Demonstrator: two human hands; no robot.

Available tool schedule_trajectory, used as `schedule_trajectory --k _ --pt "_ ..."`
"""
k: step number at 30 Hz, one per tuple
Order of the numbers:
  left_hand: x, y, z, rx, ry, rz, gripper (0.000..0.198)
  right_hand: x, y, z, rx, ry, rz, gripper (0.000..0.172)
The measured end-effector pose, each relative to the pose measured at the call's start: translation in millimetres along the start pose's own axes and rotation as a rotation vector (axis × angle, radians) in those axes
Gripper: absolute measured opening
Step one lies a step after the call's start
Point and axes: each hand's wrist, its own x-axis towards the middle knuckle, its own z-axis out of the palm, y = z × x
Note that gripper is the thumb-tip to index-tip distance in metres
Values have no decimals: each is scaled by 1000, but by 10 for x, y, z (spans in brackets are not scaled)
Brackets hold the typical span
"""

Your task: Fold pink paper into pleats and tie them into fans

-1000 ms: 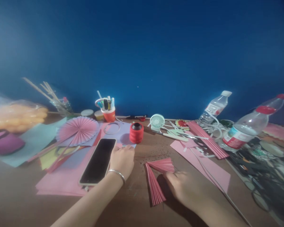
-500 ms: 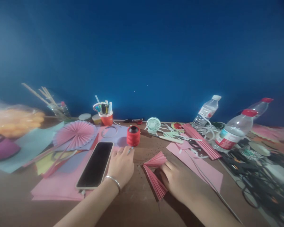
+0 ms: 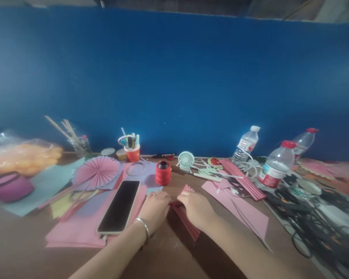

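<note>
A folded pink paper fan (image 3: 189, 226), pleated in narrow strips and pinched at its middle, stands between my hands just above the wooden table. My right hand (image 3: 196, 209) is closed around its pleats, covering part of them. At the fan's pinched middle, the fingers of my left hand (image 3: 156, 209) are closed; the fingertips are partly hidden. A silver bangle is on my left wrist. Just beyond my hands stands a red spool (image 3: 163, 174) with a black top.
Left of my hands, a phone (image 3: 119, 207) lies on pink paper sheets (image 3: 75, 234), near a finished round paper fan (image 3: 97, 172). A small handheld fan (image 3: 186, 161) stands at the back. On the right are pink paper (image 3: 238, 207), plastic bottles (image 3: 276, 166) and tangled black cables (image 3: 305, 217).
My left hand has moved right, from near the spool to the fan's middle. My right hand has shifted slightly left, and the fan's two halves have come closer together. The view has tilted up.
</note>
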Motion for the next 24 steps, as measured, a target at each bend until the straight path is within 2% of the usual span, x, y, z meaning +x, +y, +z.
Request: schedule_trajectory --k 5,10,16,19,24 --pt "-7 -19 35 -13 16 -9 19 83 -35 46 -18 59 -45 15" --pt "-6 -30 50 -51 39 -28 24 66 -31 198 20 207 -141 10" --pt "-20 -8 20 -173 85 -55 16 75 60 287 75 252 -147 18" --pt "-31 1 14 -272 107 -82 12 61 79 287 179 301 -113 15" --pt "-35 13 18 -467 137 -119 12 37 64 287 485 411 -36 11"
